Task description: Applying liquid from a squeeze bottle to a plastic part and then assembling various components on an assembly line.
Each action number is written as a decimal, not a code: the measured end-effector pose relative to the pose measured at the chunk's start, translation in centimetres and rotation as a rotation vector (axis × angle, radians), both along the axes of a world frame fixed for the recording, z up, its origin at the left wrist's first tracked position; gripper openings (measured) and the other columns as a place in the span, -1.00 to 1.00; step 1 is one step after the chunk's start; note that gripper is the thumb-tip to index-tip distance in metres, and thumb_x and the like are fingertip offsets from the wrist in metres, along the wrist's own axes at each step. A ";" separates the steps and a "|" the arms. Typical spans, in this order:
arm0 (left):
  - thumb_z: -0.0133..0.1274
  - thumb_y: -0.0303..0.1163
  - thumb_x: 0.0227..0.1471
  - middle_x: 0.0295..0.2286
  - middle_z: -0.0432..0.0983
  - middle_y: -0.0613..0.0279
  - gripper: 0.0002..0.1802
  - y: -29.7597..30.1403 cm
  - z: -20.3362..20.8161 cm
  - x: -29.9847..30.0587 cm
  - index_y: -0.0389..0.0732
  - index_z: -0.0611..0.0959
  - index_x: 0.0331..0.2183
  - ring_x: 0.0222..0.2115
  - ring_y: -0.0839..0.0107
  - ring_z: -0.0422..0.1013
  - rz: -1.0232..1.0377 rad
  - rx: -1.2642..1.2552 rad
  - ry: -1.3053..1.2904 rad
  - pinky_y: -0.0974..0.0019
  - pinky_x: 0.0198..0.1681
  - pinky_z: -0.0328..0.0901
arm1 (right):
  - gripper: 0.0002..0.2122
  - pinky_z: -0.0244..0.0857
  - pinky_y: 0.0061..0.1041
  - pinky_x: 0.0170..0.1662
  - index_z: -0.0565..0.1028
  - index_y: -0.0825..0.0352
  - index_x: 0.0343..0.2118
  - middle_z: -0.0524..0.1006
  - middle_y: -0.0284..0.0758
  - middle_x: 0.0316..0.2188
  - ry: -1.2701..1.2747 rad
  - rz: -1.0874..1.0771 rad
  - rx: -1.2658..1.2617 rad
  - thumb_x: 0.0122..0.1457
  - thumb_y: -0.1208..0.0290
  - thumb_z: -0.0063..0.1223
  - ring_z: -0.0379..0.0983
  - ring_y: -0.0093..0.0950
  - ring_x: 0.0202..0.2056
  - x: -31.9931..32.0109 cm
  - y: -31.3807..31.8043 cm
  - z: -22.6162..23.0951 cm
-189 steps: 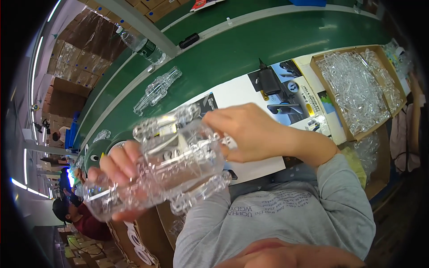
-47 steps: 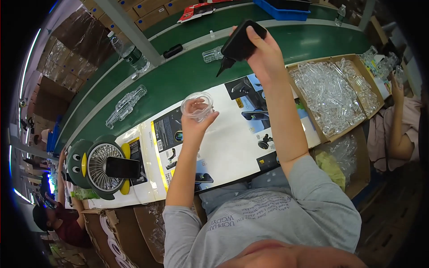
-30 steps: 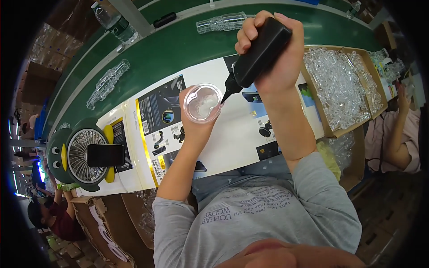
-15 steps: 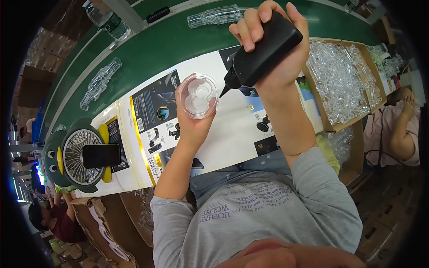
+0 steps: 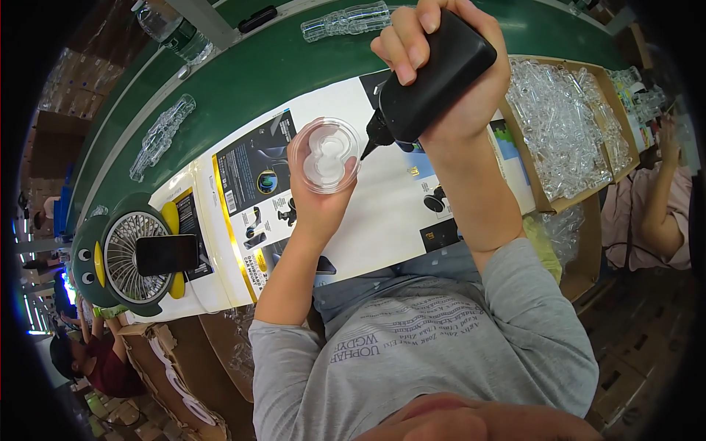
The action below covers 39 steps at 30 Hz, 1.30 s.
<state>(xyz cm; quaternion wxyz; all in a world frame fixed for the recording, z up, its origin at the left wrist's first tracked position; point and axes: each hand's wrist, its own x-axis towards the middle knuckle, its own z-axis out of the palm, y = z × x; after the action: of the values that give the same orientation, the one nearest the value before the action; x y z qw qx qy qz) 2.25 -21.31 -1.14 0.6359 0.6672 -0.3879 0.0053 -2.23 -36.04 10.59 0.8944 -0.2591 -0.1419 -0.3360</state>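
Note:
My left hand (image 5: 321, 209) is wrapped round a clear round plastic piece (image 5: 324, 156), held up above the printed sheet with its circular face toward me. Whitish rounded shapes show inside it. In my right hand (image 5: 471, 95) is a black squeeze bottle (image 5: 438, 77), tipped so that its narrow pointed nozzle aims down and left. The nozzle's tip sits right by the right rim of the clear piece; whether they touch I cannot tell. Any liquid at the tip is too small to make out.
A carton (image 5: 540, 197) full of clear plastic parts stands at the right. On the left are a penguin-shaped fan (image 5: 121, 257) and a black phone (image 5: 168, 255). Clear parts (image 5: 162, 138) and a water bottle (image 5: 173, 33) lie farther back. Other people sit at both sides.
The view has shifted slightly. My hands keep nearly the same pose, with the nozzle still beside the clear piece's rim. The person at the right has raised a hand.

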 end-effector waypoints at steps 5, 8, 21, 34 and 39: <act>0.14 -0.57 -0.27 -0.17 0.21 0.13 -0.37 0.2 -0.1 0.1 -0.29 0.29 -0.08 -0.12 0.30 0.21 0.013 0.016 -0.040 0.33 -0.04 0.10 | -0.69 0.09 -0.64 -0.61 0.24 0.32 -0.61 0.25 -0.31 -0.81 -0.011 0.007 0.010 0.15 0.23 -0.42 0.15 -0.49 -0.78 -0.1 0.0 0.2; 0.14 -0.57 -0.28 -0.18 0.22 0.12 -0.38 0.1 0.0 -0.1 -0.29 0.30 -0.09 -0.12 0.29 0.22 0.010 0.010 -0.021 0.32 -0.04 0.10 | -0.69 0.10 -0.65 -0.61 0.24 0.32 -0.61 0.25 -0.31 -0.81 -0.023 0.006 0.010 0.15 0.23 -0.42 0.16 -0.49 -0.78 -0.1 -0.2 0.2; 0.15 -0.54 -0.29 -0.18 0.24 0.12 -0.39 0.2 0.2 -0.2 -0.30 0.33 -0.11 -0.14 0.29 0.24 -0.002 0.029 -0.024 0.31 -0.06 0.11 | -0.69 0.10 -0.65 -0.61 0.26 0.32 -0.61 0.26 -0.32 -0.81 -0.050 0.036 0.017 0.15 0.23 -0.39 0.17 -0.50 -0.78 0.1 -1.0 -0.1; 0.11 -0.58 -0.38 -0.22 0.28 0.10 -0.46 0.2 0.3 0.3 -0.28 0.41 -0.20 -0.19 0.27 0.27 -0.085 0.025 -0.105 0.32 -0.11 0.18 | -0.70 0.09 -0.64 -0.58 0.26 0.32 -0.61 0.25 -0.33 -0.81 -0.008 0.047 -0.014 0.13 0.24 -0.39 0.16 -0.51 -0.78 0.4 -1.8 -0.4; 0.11 -0.59 -0.41 -0.23 0.30 0.10 -0.45 0.4 0.6 0.3 -0.29 0.41 -0.21 -0.20 0.27 0.29 -0.113 0.072 -0.154 0.32 -0.11 0.19 | -0.70 0.09 -0.63 -0.57 0.26 0.32 -0.61 0.24 -0.33 -0.81 0.018 0.074 -0.031 0.13 0.24 -0.38 0.16 -0.51 -0.78 0.4 -2.1 -0.4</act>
<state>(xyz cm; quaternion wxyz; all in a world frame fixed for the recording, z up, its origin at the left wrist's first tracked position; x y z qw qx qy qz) 2.56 -20.86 -0.53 0.5792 0.6641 -0.4726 0.0068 -1.87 -38.12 10.20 0.9034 -0.2706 -0.1483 -0.2978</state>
